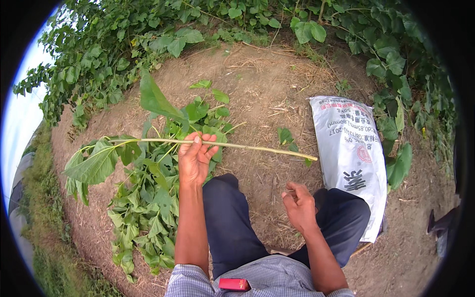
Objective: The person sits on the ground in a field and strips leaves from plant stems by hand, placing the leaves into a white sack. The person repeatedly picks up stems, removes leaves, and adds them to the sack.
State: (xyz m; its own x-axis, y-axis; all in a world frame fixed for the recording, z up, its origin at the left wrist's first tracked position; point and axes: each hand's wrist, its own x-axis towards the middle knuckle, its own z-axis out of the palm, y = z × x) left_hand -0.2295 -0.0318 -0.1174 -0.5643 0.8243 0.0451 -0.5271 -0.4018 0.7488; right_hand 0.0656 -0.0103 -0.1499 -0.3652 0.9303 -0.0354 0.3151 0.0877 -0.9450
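My left hand (pixel 196 159) grips a long, pale green leafy branch (pixel 256 147) between thumb and fingers. The branch lies nearly level across my front. Large leaves (pixel 92 163) droop from its left end, and its bare stem reaches right to a cut tip near the white sack. Below and behind my left hand spreads a heap of cut leafy shoots (pixel 152 211) on the ground. My right hand (pixel 300 206) hovers by my right knee, apart from the branch, its fingers loosely curled. Nothing shows in it, but the palm is hidden.
A white woven sack (pixel 349 156) bearing print lies on the soil beside my right knee. A few loose leaves (pixel 285 136) rest on the dirt ground (pixel 256 96). Dense broad-leaved bushes (pixel 111 44) line the far side. A red box (pixel 234 284) sits at my shirt front.
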